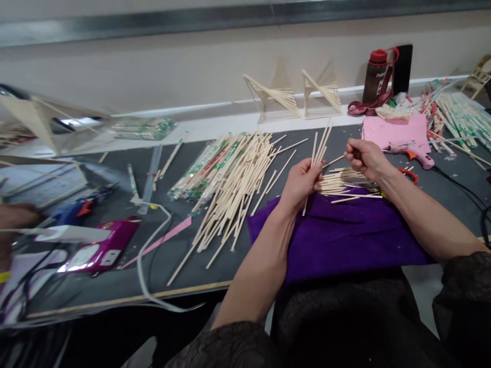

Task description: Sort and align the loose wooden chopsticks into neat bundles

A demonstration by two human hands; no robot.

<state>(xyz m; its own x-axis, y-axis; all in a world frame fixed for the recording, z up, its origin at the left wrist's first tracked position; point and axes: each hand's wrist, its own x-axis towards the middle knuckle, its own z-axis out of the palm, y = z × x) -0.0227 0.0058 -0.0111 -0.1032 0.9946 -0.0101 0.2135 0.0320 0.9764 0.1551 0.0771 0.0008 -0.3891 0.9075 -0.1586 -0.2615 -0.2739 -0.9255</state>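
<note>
My left hand [303, 184] is closed around a few wooden chopsticks [322, 140], which fan upward from its fingers. My right hand [366, 158] has its fingers pinched together beside it. One thin chopstick [333, 161] slants from the left hand to these right fingertips, which appear to grip its end. Below both hands, a row of loose chopsticks [337, 184] lies on a folded purple cloth [345, 235]. Scissors with orange handles [408, 176] are partly hidden by my right wrist.
Left of my hands spreads a big chopstick pile [238, 189] with wrapped packs. A pink glue gun [420, 156] rests near pink sheets [414, 128]. Two stick frames [276, 97] and a bottle [376, 76] stand behind. Another person's hand [15, 225] is at far left, near a white cable [140, 271].
</note>
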